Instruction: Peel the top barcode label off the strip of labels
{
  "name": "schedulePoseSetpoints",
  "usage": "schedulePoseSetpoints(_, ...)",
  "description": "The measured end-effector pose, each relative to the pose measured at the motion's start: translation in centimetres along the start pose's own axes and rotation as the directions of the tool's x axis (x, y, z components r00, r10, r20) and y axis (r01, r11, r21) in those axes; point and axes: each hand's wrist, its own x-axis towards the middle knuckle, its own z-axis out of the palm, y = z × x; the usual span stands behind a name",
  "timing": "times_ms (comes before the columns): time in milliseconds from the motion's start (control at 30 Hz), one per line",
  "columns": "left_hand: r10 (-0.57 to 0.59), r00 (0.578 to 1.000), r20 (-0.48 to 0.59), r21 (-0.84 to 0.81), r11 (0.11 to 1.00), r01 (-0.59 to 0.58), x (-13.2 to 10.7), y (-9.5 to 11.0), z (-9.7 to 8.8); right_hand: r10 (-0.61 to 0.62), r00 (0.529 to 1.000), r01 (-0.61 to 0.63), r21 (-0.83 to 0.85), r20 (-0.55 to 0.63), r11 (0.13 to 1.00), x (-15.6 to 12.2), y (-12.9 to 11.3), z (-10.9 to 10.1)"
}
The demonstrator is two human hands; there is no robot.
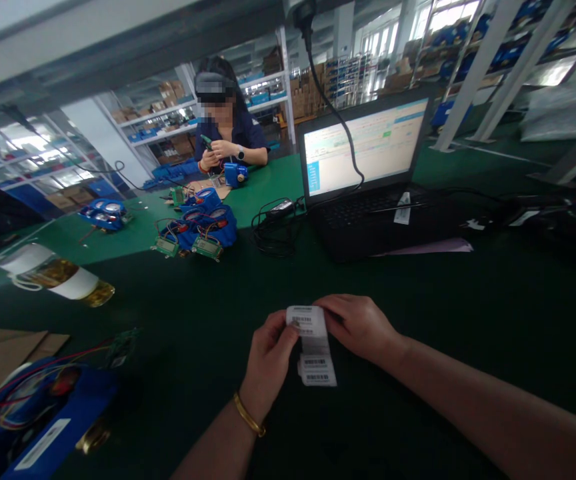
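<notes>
A white strip of barcode labels (318, 347) hangs over the dark green table, its lower end curling down toward me. My left hand (271, 350) pinches it at the left edge, thumb across the printed face. At the strip's upper right corner, my right hand (361, 323) has its fingers closed on the edge; the fingertips are partly hidden behind the paper. A gold bracelet (249, 415) circles my left wrist. To the left lies a blue meter housing (81, 407) with loose wires, a brass fitting and a white barcode sticker.
Beyond my hands stands an open laptop (363, 147), with a black cable (325, 100) hanging before its screen. Several blue meters (223, 223) with green circuit boards sit further left, near a glass bottle (68, 277). Across the table a co-worker (231, 137) holds a small board.
</notes>
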Motion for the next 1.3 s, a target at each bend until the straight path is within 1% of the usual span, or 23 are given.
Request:
schedulePoseSetpoints(67,-0.048,0.999,0.011,-0.024,0.999,0.048,0.00,-0.06,0.03,-0.040,0.999,0.039,-0.060,-0.012,0.997,-0.02,-0.17,-0.04)
schedulePoseSetpoints(100,-0.051,0.999,0.016,-0.028,0.998,0.052,0.01,-0.11,0.03,-0.048,0.999,0.046,-0.063,-0.020,0.997,-0.02,-0.23,-0.03)
schedulePoseSetpoints(200,0.009,1.000,0.012,-0.019,1.000,-0.009,0.04,-0.25,-0.01,-0.012,0.999,0.013,0.030,-0.037,0.999,0.02,-0.19,0.07)
schedulePoseSetpoints(300,0.056,0.998,0.011,-0.009,0.998,-0.056,0.02,-0.28,-0.08,0.050,0.998,-0.055,0.117,0.046,0.992,0.08,0.08,0.12)
schedulePoseSetpoints(367,0.047,0.999,0.011,-0.007,0.999,-0.047,0.01,-0.23,-0.11,0.046,0.996,-0.052,0.083,0.071,0.995,0.09,0.19,0.09)
schedulePoseSetpoints(467,0.018,1.000,0.015,-0.025,1.000,-0.018,-0.01,-0.19,-0.12,-0.040,0.999,0.041,-0.026,0.010,0.999,0.05,0.07,0.01)
schedulePoseSetpoints(533,0.012,1.000,0.013,-0.027,1.000,-0.012,0.00,-0.24,-0.11,-0.086,0.996,0.085,-0.055,-0.012,0.995,0.02,-0.11,-0.01)
schedulePoseSetpoints(633,0.034,0.999,0.004,-0.025,0.999,-0.034,0.01,-0.33,-0.10,-0.056,0.998,0.056,0.017,-0.017,0.998,0.03,-0.20,0.07)
schedulePoseSetpoints(733,0.068,0.998,-0.001,-0.056,0.996,-0.068,-0.03,-0.27,-0.11,-0.017,1.000,0.016,0.085,0.010,0.996,0.07,-0.03,0.11)
schedulePoseSetpoints(800,0.067,0.998,0.001,-0.065,0.996,-0.067,-0.06,-0.16,-0.11,-0.037,0.999,0.037,0.044,0.012,0.998,0.06,0.03,0.03)
schedulePoseSetpoints(933,0.009,1.000,-0.009,-0.060,0.998,-0.009,-0.07,-0.01,-0.06,-0.117,0.993,0.113,-0.105,-0.031,0.988,-0.12,-0.31,-0.24)
schedulePoseSetpoints(1000,0.011,1.000,-0.014,-0.057,0.998,-0.012,-0.05,-0.03,-0.03,-0.124,0.991,0.118,-0.094,-0.055,0.989,-0.18,-0.48,-0.28)
schedulePoseSetpoints(1167,0.076,0.997,-0.004,-0.063,0.995,-0.076,-0.08,0.07,-0.06,-0.087,0.993,0.091,0.038,-0.079,0.995,-0.02,-0.32,-0.11)
schedulePoseSetpoints(1233,0.071,0.997,-0.004,-0.066,0.995,-0.071,-0.12,0.22,-0.06,-0.103,0.991,0.104,0.016,-0.080,0.994,0.05,-0.25,-0.11)
schedulePoseSetpoints(1300,0.043,0.999,-0.003,-0.064,0.997,-0.043,-0.14,0.33,-0.05,-0.130,0.988,0.126,-0.052,-0.084,0.991,0.05,-0.34,-0.20)
